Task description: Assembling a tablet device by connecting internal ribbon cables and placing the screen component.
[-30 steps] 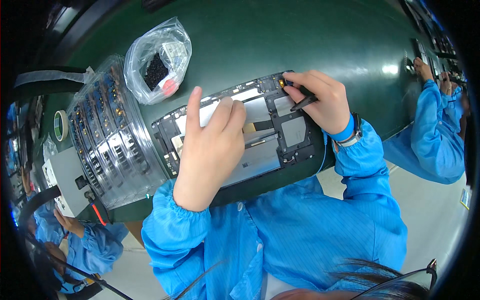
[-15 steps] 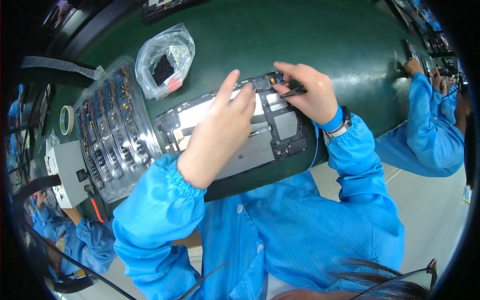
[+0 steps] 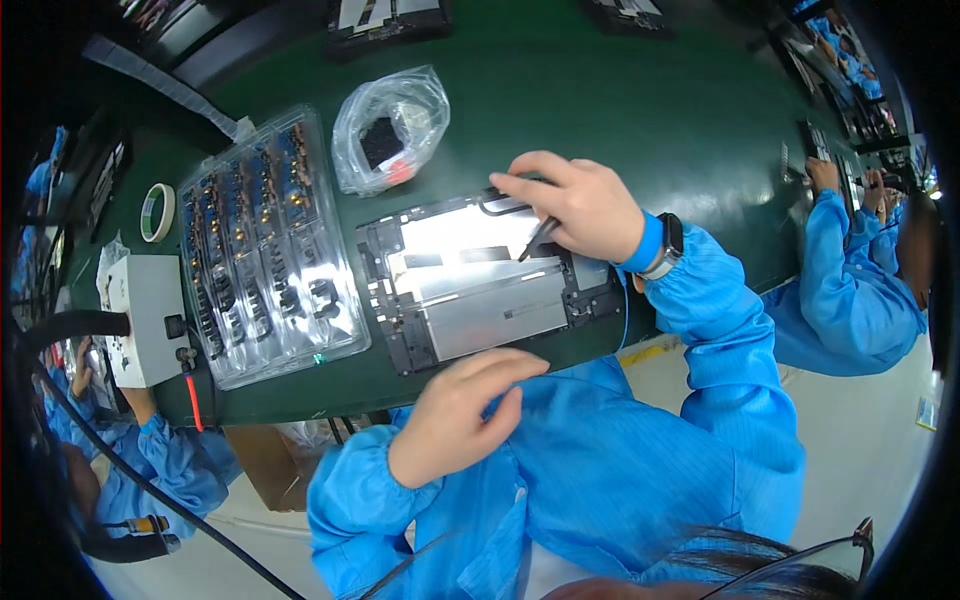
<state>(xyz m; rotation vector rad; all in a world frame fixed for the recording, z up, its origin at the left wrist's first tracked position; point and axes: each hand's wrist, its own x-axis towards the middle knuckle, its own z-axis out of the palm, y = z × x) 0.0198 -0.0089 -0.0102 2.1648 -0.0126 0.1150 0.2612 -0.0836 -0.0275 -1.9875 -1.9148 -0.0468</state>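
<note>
An opened tablet [image 3: 490, 325] lies on the green bench, its silver battery plates and black frame exposed. My right hand [image 3: 595, 212] is over its far right part, closed on dark tweezers [image 3: 540, 240] whose tips point down at the silver area. The forefinger stretches past the tablet's far edge, and the hand hides the parts beneath it. By the near edge of the tablet, my left hand [image 3: 452, 415] holds nothing, its fingers extended and thumb apart. A blue wrist strap [image 3: 648, 243] and a watch circle my right wrist.
Left of the tablet stands a clear plastic tray [image 3: 290, 374] with rows of small circuit boards. Beyond it are a plastic bag [image 3: 432, 105] of dark pieces, a tape roll [image 3: 147, 215] and a white box [image 3: 150, 345]. More devices [image 3: 390, 38] lie at the far edge. Co-workers sit at both sides.
My left hand has come off the tablet toward me, below its near edge. The right hand with the tweezers has shifted left and nearer, from the far right corner to over the silver plates.
</note>
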